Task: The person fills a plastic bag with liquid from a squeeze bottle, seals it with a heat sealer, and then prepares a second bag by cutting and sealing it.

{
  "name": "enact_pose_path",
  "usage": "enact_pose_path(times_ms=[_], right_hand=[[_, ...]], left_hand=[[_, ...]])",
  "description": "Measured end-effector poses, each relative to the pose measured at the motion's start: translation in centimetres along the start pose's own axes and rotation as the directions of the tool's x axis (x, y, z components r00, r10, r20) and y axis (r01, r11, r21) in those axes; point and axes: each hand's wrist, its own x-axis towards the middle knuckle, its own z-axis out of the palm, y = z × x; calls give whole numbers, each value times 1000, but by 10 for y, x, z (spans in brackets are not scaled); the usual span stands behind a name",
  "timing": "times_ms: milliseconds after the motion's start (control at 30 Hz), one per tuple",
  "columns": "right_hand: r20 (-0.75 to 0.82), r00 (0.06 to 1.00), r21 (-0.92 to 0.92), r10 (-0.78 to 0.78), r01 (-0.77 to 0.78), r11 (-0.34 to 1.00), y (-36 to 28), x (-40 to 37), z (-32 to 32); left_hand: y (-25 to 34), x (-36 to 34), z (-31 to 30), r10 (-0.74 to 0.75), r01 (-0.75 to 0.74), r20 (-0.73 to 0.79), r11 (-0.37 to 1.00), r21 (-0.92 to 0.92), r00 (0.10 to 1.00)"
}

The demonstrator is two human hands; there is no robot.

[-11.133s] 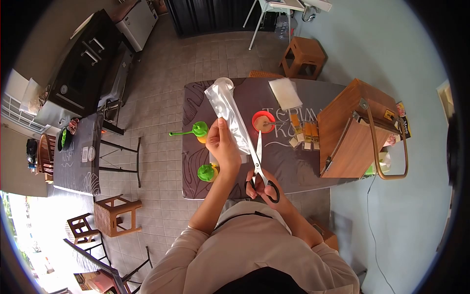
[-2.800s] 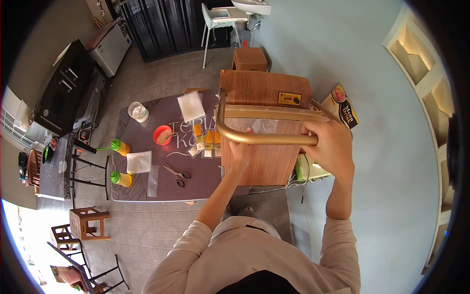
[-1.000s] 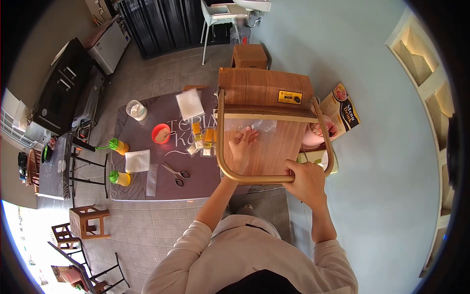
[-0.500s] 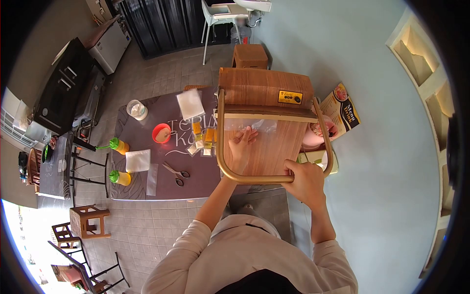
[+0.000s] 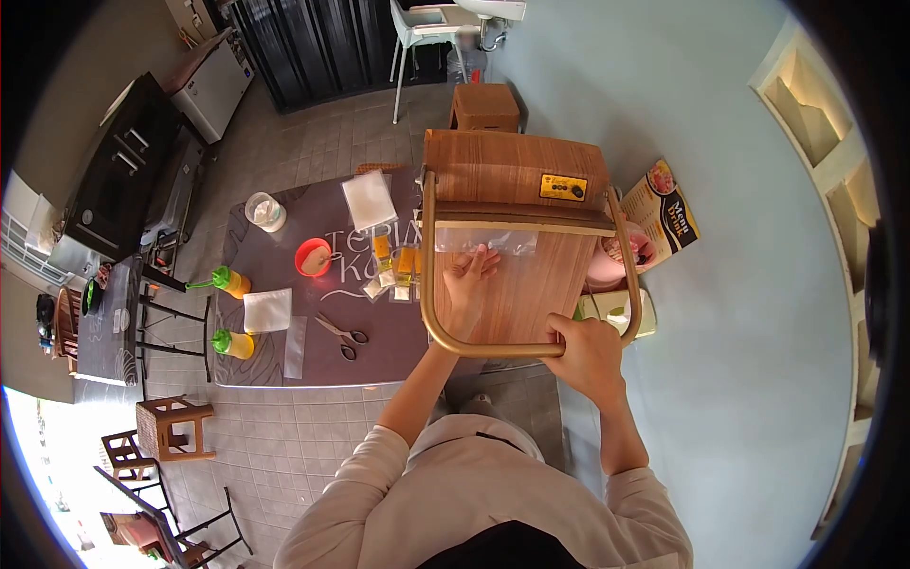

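A wood-grain sealing machine (image 5: 512, 171) with a small yellow control panel (image 5: 563, 187) stands at the table's right end. My right hand (image 5: 590, 353) is wrapped round its gold bar handle (image 5: 493, 349), near the front right corner. Inside the handle's frame, my left hand (image 5: 471, 272) lies palm up over the wooden board (image 5: 531, 294). Its fingers are stretched out and touch the near edge of a clear plastic bag (image 5: 502, 242), which lies along the machine's front lip. Whether the fingertips pinch the plastic is too small to tell.
On the dark table (image 5: 398, 356) are scissors (image 5: 343, 337), a red bowl (image 5: 313, 257), several small sauce packets (image 5: 393, 266), stacked clear bags (image 5: 370, 201), two yellow squeeze bottles (image 5: 232, 344) and a clear tub (image 5: 266, 213). A menu (image 5: 661, 204) leans by the wall.
My right hand has shifted very slightly left on the gold handle. My left hand and the plastic bag look almost the same.
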Motion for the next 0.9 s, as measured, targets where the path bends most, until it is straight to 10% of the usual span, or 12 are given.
enact_pose_path(times_ms=[900], right_hand=[[1, 1000, 60, 13, -13, 998, 0, 1, 1]], left_hand=[[0, 0, -1, 3, -3, 16, 1000, 1, 1000]])
